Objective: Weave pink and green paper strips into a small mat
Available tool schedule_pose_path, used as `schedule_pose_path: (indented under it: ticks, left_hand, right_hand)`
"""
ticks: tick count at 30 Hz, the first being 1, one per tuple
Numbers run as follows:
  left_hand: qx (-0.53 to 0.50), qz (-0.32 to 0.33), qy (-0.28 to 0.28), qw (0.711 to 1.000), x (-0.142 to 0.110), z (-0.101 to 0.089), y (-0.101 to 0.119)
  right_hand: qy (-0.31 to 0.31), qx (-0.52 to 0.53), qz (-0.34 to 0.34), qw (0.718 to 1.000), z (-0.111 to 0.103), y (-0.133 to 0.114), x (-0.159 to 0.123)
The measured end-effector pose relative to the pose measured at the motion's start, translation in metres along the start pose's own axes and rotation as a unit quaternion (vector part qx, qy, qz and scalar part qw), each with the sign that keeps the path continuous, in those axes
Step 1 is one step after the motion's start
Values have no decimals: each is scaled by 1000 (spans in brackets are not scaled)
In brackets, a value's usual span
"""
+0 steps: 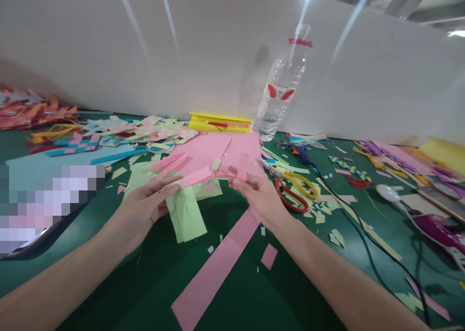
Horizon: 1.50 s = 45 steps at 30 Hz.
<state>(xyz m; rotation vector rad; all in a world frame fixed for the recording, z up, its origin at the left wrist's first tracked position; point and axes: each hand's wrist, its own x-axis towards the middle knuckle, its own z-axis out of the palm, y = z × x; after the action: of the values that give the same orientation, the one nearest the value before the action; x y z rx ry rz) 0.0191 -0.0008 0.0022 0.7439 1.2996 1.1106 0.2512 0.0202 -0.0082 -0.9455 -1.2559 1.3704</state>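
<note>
My left hand [154,197] is closed on woven paper strips, with light green strips [186,214] hanging below the fingers and a pink strip [198,177] lying across the top. Between the thumb and fingers of my right hand [256,188] is a pink paper strip [242,165], its end standing up. A long pink strip [218,268] runs from beneath that hand toward me; whether the two are one piece I cannot tell. Pink paper sheets [203,149] lie behind both hands. Close to my right wrist are scissors [294,195] with red and yellow handles.
A clear bottle [279,88] leans against the white wall, beside a yellow folder-like piece [218,122]. Paper scraps [145,127] are piled at the back left. On the right, a black cable [356,214] runs from a blue glue gun [300,151], near a purple-handled tool [434,229].
</note>
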Motion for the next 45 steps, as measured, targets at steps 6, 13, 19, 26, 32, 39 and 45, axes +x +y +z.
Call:
schedule_pose_path:
  ticks: [6,13,19,26,32,39,45]
  left_hand:
    - [22,1,-2,1000,-4,4,3]
    - [38,11,-73,997,-8,3,2]
    - [153,76,-113,979,-12,0,5]
    - [234,119,-137,955,-12,-3,12]
    - [115,118,-62,984,-8,0,9]
    - [1,65,-28,997,2,-6,-1]
    - [-32,47,-7,998,2,-1,1]
  right_hand:
    - [8,-297,-123,947,-1,2,-5]
    - [-2,-390,-175,904,2,9,-6]
    - [-19,-397,-159,904,0,9,-5]
    - [-18,-398,-172,901,0,9,-6]
    - [19,-400,-186,897,-5,5,-3]
    - [46,-390,-174,903,-7,0,-3]
    - [56,-362,-183,912,-9,2,-1]
